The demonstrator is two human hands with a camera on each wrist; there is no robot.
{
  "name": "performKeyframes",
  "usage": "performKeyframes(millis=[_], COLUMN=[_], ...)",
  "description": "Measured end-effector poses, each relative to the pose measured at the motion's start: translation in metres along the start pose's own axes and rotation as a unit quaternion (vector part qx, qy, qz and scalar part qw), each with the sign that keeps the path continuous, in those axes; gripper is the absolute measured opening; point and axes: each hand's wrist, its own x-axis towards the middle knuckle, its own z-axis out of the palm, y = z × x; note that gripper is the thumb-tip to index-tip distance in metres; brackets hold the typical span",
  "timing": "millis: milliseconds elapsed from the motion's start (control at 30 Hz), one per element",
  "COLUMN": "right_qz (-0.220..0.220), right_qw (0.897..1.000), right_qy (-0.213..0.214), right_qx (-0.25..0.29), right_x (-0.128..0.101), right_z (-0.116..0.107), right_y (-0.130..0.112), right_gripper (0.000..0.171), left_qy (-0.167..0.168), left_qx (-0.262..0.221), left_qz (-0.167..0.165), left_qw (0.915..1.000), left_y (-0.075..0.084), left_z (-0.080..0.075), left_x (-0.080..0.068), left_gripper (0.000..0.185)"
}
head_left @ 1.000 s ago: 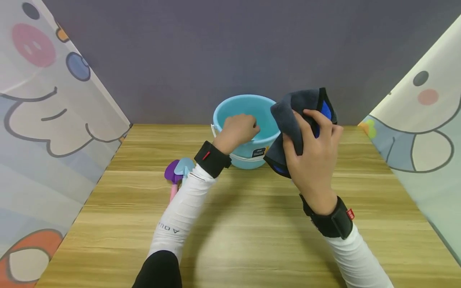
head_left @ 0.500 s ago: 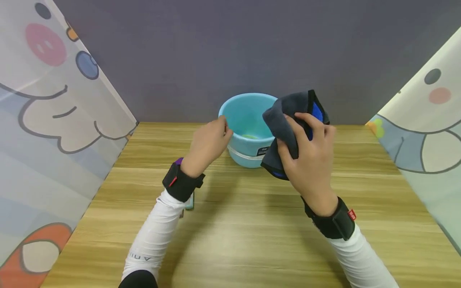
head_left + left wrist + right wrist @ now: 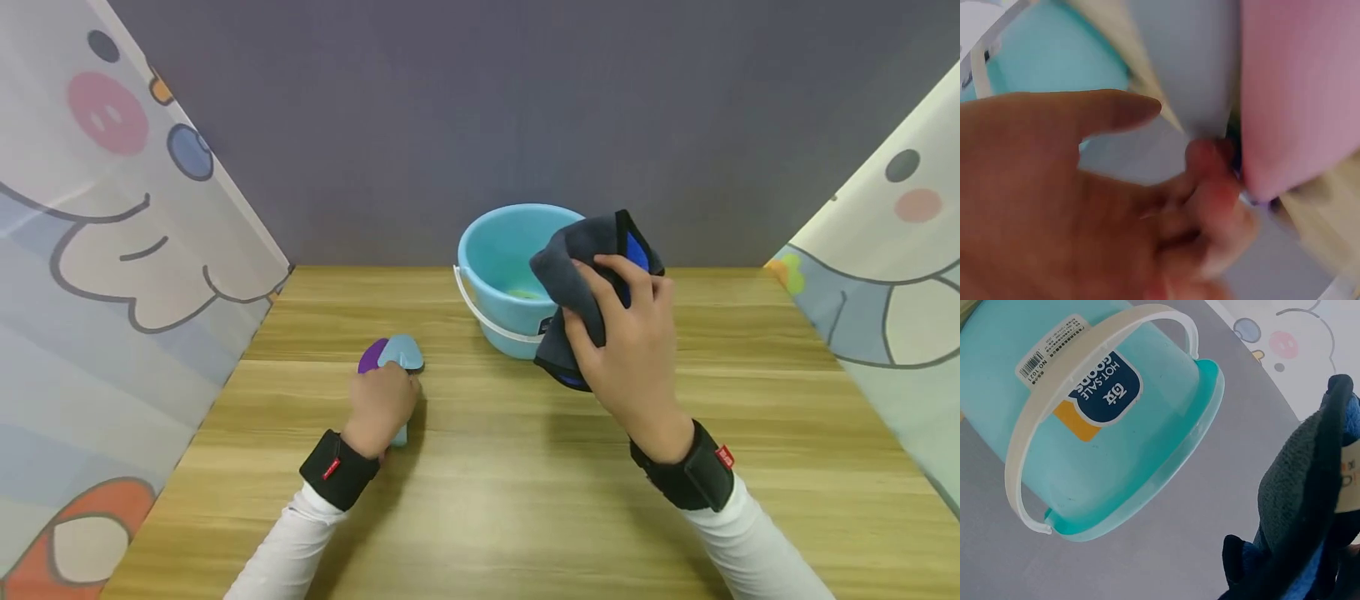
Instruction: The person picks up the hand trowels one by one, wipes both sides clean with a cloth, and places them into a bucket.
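Observation:
My left hand lies low on the wooden table, its fingers curled over the handle of a light-blue toy shovel that lies beside a purple one. In the left wrist view the fingertips pinch against the light-blue shovel and a pink handle. My right hand grips a dark grey cloth with blue trim, held up in front of the light-blue bucket. The right wrist view shows the bucket and the cloth.
The bucket stands at the table's back middle, its white handle hanging down the front and something green inside. Cartoon-printed panels close the left and right sides, with a grey wall behind.
My left hand has left the bucket's rim, come down and to the left, and taken hold of the toy shovels. The right hand with the cloth drifted slightly left and down.

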Motion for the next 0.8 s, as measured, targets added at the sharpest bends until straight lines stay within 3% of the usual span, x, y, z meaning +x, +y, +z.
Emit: performKeyframes(millis=[100,267,400,500,700,800], right_qz=[0.001,0.002,0.002,0.002,0.004,0.005], right_qw=[1.0,1.0,1.0,1.0,1.0,1.0], right_qy=[0.002,0.003,0.001,0.0,-0.003,-0.007], right_qx=[0.001,0.002,0.002,0.005,0.007,0.006], right_x=[0.0,0.001,0.001,0.001,0.0,0.0], right_z=[-0.001,-0.002,-0.002,-0.002,-0.001,-0.001], right_y=[0.0,0.0,-0.001,-0.001,-0.002,-0.002], right_gripper=[0.039,0.039,0.039,0.038,0.038,0.038], left_qy=[-0.004,-0.083,-0.182,-0.223,-0.216,-0.225], left_qx=[0.017,-0.006,-0.059,-0.1,-0.171,-0.216], left_qz=[0.008,0.033,0.038,0.037,-0.008,-0.042], left_qw=[0.9998,0.9959,0.9807,0.9691,0.9611,0.9493], left_y=[0.007,0.01,0.008,0.006,0.0,-0.007], left_z=[0.001,-0.003,-0.007,-0.01,-0.014,-0.016], left_x=[-0.002,0.003,0.007,0.008,0.006,0.006], left_gripper=[0.045,0.043,0.043,0.042,0.04,0.037])
